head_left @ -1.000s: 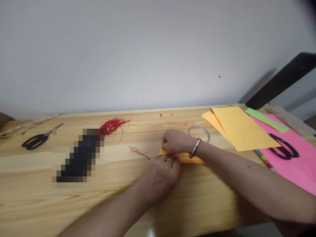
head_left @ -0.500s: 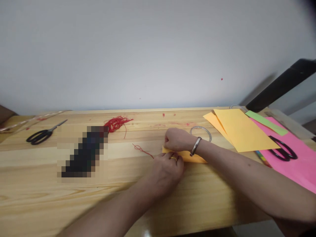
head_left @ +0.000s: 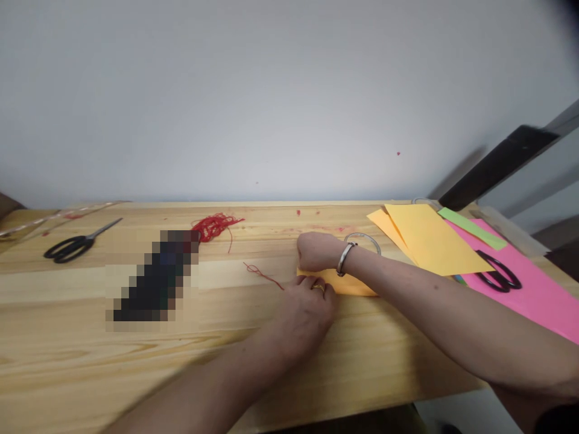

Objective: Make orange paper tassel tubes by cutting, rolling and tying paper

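A strip of folded orange paper (head_left: 357,286) lies on the table under both hands. My left hand (head_left: 310,304), with a ring on one finger, is closed at the paper's near left part, its fingers bent over it. Just beyond, my right hand (head_left: 319,251) makes a fist at the paper's far left edge. Its fingertips are hidden, so what it grips cannot be made out. A thin red thread (head_left: 262,273) with a loop runs out to the left from beside my left fingers.
Black-handled scissors (head_left: 72,247) lie far left, near a blurred-out dark object (head_left: 156,277) and a tangle of red thread (head_left: 215,228). A clear ring (head_left: 368,237) sits behind my right wrist. Rightward are yellow sheets (head_left: 434,241), pink paper (head_left: 538,295), a green strip (head_left: 474,229) and black handles (head_left: 500,274).
Both hands stay at the orange paper, with my right fist shifted very slightly left. The view has turned a little, so the things on the right appear further left.
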Demonstrator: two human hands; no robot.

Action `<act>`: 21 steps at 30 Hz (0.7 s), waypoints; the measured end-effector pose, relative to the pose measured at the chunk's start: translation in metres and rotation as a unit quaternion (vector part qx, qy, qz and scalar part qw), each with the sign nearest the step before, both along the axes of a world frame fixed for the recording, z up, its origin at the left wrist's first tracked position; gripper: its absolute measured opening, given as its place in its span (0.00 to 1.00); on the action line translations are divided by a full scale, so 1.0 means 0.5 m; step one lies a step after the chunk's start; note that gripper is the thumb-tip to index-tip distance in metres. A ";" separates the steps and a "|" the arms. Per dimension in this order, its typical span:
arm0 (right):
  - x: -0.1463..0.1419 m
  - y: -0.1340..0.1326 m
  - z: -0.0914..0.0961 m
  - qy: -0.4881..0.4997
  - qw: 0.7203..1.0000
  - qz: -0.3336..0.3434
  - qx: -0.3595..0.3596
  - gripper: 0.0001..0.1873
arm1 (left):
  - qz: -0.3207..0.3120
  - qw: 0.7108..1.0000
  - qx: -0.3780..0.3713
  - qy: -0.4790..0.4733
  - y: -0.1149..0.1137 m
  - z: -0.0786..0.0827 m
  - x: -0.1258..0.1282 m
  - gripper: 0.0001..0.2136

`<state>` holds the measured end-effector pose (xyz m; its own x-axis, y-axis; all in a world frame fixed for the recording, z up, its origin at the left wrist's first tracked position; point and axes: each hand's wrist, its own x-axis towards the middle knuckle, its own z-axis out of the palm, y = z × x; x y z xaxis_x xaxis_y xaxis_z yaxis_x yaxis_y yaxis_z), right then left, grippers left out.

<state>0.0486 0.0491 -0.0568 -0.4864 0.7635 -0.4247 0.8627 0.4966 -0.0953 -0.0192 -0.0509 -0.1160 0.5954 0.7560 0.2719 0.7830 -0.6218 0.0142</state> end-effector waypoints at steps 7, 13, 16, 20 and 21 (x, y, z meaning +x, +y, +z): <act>0.019 0.013 0.005 0.047 0.998 0.015 -0.035 0.10 | -0.005 0.998 -0.038 0.047 0.007 0.021 -0.001 0.09; 0.054 0.035 0.001 0.100 0.992 -0.016 -0.075 0.07 | -0.025 0.998 -0.027 0.043 0.016 0.023 -0.004 0.08; 0.067 0.047 -0.001 0.133 0.988 -0.042 -0.067 0.06 | -0.035 0.999 -0.012 0.040 0.018 0.021 -0.006 0.08; 0.101 0.080 0.010 0.204 0.972 -0.112 0.007 0.08 | -0.053 0.998 0.022 0.023 0.019 0.013 -0.009 0.08; 0.113 0.091 0.012 0.227 0.965 -0.131 0.023 0.10 | -0.056 0.998 0.027 0.020 0.019 0.011 -0.009 0.09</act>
